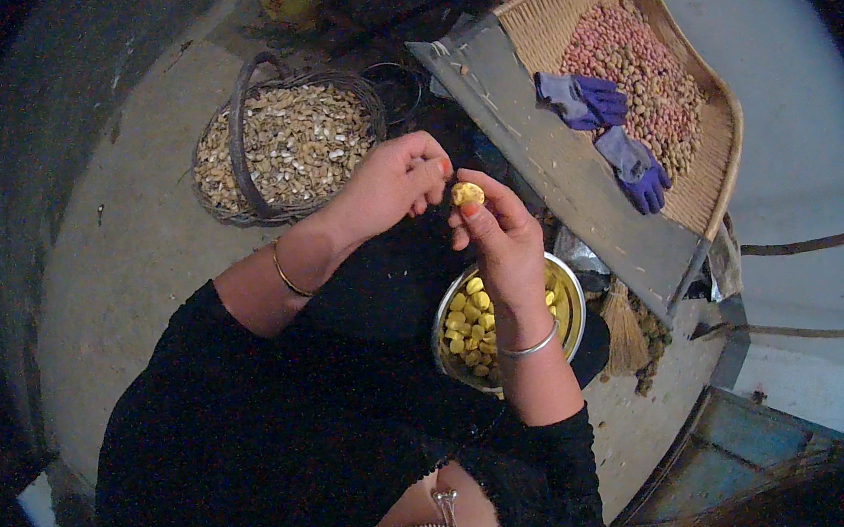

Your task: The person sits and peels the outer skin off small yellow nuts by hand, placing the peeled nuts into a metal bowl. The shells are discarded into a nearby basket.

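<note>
My right hand [498, 230], with a silver bangle at the wrist, pinches a yellow peeled nut, possibly a chestnut [468, 194], between thumb and fingers. Just left of it is my left hand [410, 176], its fingers curled and the thumb near the forefinger. Whether a small scrap sits in that grip is hidden. Below my right hand stands a shiny metal bowl [577, 303], partly covered by my wrist. Several yellow peeled nuts [474, 312] lie in it, with browner ones near its lower edge.
A handled wicker basket [238, 140] full of pale shell-like pieces [306, 138] stands on the floor at left. At upper right, a woven winnowing tray [718, 162] holds peanuts [630, 57] and two purple-grey gloves [584, 99]. A straw brush [625, 328] is below its grey table [599, 218].
</note>
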Demonstrator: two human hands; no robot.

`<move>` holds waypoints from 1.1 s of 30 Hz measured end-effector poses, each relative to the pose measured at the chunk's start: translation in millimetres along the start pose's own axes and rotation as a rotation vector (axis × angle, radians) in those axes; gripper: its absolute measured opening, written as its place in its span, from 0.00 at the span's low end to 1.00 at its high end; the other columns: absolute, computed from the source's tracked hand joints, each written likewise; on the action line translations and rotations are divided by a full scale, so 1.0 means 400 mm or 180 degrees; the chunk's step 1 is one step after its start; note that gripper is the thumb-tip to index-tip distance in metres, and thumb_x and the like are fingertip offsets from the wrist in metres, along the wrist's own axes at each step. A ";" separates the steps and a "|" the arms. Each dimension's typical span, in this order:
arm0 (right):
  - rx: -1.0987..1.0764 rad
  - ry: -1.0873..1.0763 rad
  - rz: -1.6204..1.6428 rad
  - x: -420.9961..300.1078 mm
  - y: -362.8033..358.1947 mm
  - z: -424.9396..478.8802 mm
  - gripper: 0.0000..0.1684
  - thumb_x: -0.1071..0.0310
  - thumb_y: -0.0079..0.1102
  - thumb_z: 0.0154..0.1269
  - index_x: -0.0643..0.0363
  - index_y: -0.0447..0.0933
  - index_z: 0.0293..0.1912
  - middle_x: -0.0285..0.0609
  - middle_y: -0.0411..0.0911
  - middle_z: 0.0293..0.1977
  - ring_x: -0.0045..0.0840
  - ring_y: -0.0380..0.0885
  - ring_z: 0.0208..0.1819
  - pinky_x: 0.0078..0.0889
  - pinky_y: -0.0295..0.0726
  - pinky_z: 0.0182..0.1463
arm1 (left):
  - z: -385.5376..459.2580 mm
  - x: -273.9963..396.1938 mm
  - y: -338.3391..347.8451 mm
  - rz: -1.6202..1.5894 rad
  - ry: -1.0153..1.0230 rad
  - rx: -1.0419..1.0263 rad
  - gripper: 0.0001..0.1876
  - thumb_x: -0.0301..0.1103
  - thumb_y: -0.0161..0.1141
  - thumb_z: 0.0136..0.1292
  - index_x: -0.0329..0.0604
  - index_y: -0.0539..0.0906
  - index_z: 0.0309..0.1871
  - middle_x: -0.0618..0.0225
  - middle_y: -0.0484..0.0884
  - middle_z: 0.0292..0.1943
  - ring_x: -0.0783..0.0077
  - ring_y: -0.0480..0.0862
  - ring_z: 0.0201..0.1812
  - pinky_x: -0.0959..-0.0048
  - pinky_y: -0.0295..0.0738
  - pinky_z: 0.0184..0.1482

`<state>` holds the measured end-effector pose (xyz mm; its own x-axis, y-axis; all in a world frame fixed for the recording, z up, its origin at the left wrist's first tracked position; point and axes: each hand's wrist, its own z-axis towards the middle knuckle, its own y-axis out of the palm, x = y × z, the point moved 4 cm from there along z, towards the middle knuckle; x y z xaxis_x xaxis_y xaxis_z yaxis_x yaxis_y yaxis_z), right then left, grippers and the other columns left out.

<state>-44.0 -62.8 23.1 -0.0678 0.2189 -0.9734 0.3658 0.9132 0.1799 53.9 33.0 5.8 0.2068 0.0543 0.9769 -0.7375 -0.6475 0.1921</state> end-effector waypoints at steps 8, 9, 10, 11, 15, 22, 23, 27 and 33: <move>-0.0519 0.0420 0.1674 0.016 -0.020 0.002 0.16 0.66 0.50 0.62 0.62 0.66 0.48 0.38 0.70 0.28 0.19 0.67 0.24 0.21 0.69 0.30 | 0.047 -0.007 -0.080 0.0762 0.0890 0.0702 0.03 0.26 0.51 0.57 0.39 0.73 0.34 0.72 0.72 0.23 0.83 0.71 0.26 0.84 0.67 0.26; -0.0522 0.0432 0.1767 0.020 -0.025 0.002 0.15 0.66 0.51 0.62 0.62 0.67 0.47 0.38 0.69 0.27 0.19 0.67 0.24 0.22 0.69 0.30 | 0.046 -0.006 -0.081 0.1157 0.1416 0.0884 0.04 0.25 0.52 0.56 0.39 0.74 0.35 0.71 0.73 0.25 0.82 0.73 0.29 0.84 0.69 0.29; -0.0423 0.0448 0.1646 0.020 -0.036 0.000 0.14 0.65 0.51 0.61 0.62 0.67 0.44 0.38 0.69 0.27 0.19 0.67 0.24 0.21 0.69 0.29 | 0.042 0.000 -0.085 0.1043 0.0984 0.0862 0.09 0.21 0.52 0.54 0.39 0.75 0.40 0.70 0.75 0.31 0.81 0.74 0.36 0.82 0.70 0.38; -0.0261 0.0443 0.1388 0.011 -0.051 0.003 0.12 0.65 0.51 0.61 0.61 0.67 0.42 0.38 0.69 0.26 0.18 0.67 0.23 0.20 0.69 0.28 | 0.046 0.003 -0.097 0.1432 0.1027 0.0889 0.10 0.22 0.50 0.56 0.39 0.75 0.42 0.70 0.75 0.29 0.80 0.75 0.35 0.82 0.70 0.40; 0.0008 0.0153 0.0997 -0.036 -0.143 -0.013 0.09 0.67 0.51 0.59 0.60 0.68 0.39 0.38 0.68 0.25 0.18 0.65 0.21 0.17 0.64 0.25 | 0.038 -0.024 -0.186 0.1015 0.0512 0.1037 0.09 0.28 0.44 0.63 0.39 0.75 0.40 0.73 0.70 0.20 0.83 0.69 0.24 0.83 0.66 0.29; 0.0866 0.0105 -0.0052 -0.018 -0.349 -0.150 0.07 0.69 0.46 0.60 0.60 0.71 0.37 0.34 0.69 0.23 0.14 0.66 0.24 0.14 0.65 0.27 | 0.045 -0.077 -0.267 0.0311 0.0372 0.1113 0.09 0.35 0.44 0.65 0.40 0.71 0.32 0.76 0.60 0.16 0.82 0.62 0.20 0.82 0.60 0.24; 0.0895 0.0186 -0.0231 -0.007 -0.364 -0.172 0.07 0.69 0.47 0.60 0.60 0.71 0.37 0.33 0.69 0.23 0.14 0.65 0.24 0.15 0.65 0.27 | 0.047 -0.081 -0.269 0.0323 0.0342 0.1210 0.09 0.35 0.45 0.65 0.41 0.71 0.32 0.76 0.60 0.17 0.82 0.61 0.20 0.82 0.60 0.24; 0.0936 0.0497 -0.1224 0.032 -0.381 -0.240 0.05 0.70 0.48 0.61 0.60 0.70 0.35 0.33 0.68 0.23 0.13 0.64 0.24 0.18 0.67 0.28 | 0.049 -0.080 -0.283 0.0822 0.0546 0.1231 0.08 0.35 0.49 0.63 0.39 0.73 0.35 0.74 0.68 0.21 0.81 0.68 0.24 0.82 0.64 0.30; 0.0643 -0.0181 -0.3224 0.020 -0.341 -0.286 0.03 0.75 0.50 0.57 0.63 0.69 0.33 0.43 0.68 0.30 0.33 0.69 0.32 0.29 0.70 0.37 | 0.060 -0.019 -0.203 0.1608 0.0405 0.1117 0.11 0.29 0.52 0.60 0.35 0.76 0.45 0.69 0.78 0.32 0.77 0.76 0.36 0.81 0.67 0.45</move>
<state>-200.6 -146.3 6.9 -0.3887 -0.6414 -0.6615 0.3110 0.5845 -0.7495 127.4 67.0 -19.4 -0.2062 -0.2476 0.9467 -0.4647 -0.8266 -0.3174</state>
